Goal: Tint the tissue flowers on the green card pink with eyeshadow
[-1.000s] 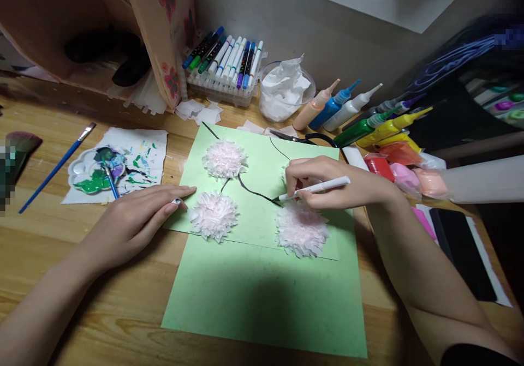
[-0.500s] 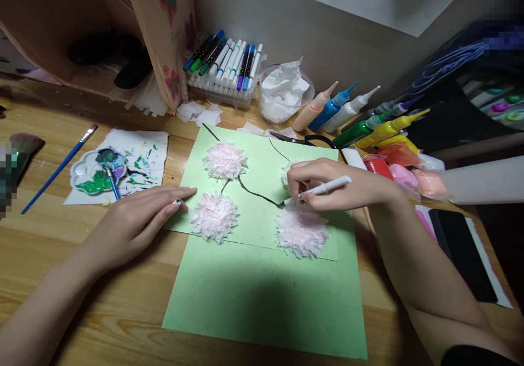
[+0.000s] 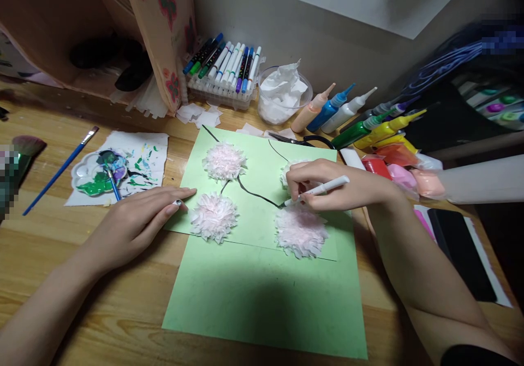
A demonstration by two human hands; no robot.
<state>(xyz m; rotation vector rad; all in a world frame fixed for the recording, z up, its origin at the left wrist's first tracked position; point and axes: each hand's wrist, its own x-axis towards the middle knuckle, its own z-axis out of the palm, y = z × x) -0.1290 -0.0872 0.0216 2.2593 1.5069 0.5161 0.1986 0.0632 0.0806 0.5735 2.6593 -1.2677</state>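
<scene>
My right hand (image 3: 315,185) grips a white marker pen (image 3: 331,185), its tip at the right end of a wavy black line on the green paper (image 3: 254,164). Just below the tip lies a pale pink tissue-paper flower (image 3: 302,231). Another flower is mostly hidden behind that hand. On the paper's left half are an upper flower (image 3: 225,161) and a lower flower (image 3: 214,217), with short black lines by them. My left hand (image 3: 143,213) lies flat, fingers stretched over the paper's left edge. A second green sheet (image 3: 262,300) extends beneath, toward me.
Left of the paper, a paint palette (image 3: 98,178) with a brush in it rests on a stained tissue. A box of markers (image 3: 223,82), a tub of white tissue (image 3: 282,96), scissors (image 3: 305,138) and paint bottles (image 3: 344,109) line the back. A black phone (image 3: 460,254) lies at right.
The view has shifted very slightly. Both hands, the marker pen and the drawn line look practically the same as before.
</scene>
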